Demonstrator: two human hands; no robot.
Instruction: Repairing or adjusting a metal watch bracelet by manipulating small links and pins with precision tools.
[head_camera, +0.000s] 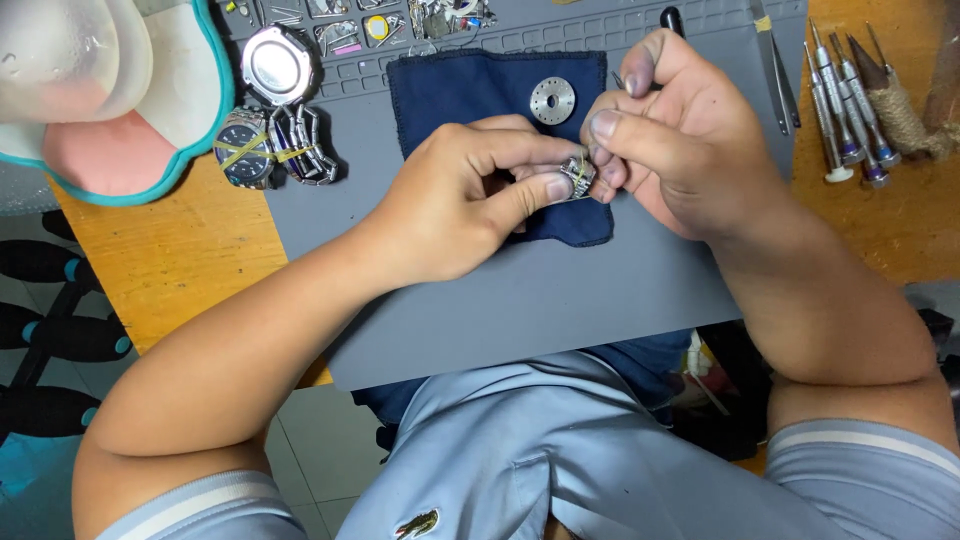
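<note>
Working over the big grey mat (520, 290), I have both hands close together above the dark blue cloth (470, 90). My left hand (460, 200) is curled, pinching a small shiny watch part (577, 176) with thumb and finger. My right hand (680, 140) is closed, touching the part from the other side and holding a thin black-tipped tool (668, 17). Just past my fingers lies a little round metal disc (552, 100).

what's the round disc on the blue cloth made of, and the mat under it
The disc looks like bare metal: silvery, with bright glints and small drilled holes. The cloth seems woven fabric, its edges frayed. The mat is probably silicone or rubber: matte grey with moulded compartments along the top.
</note>
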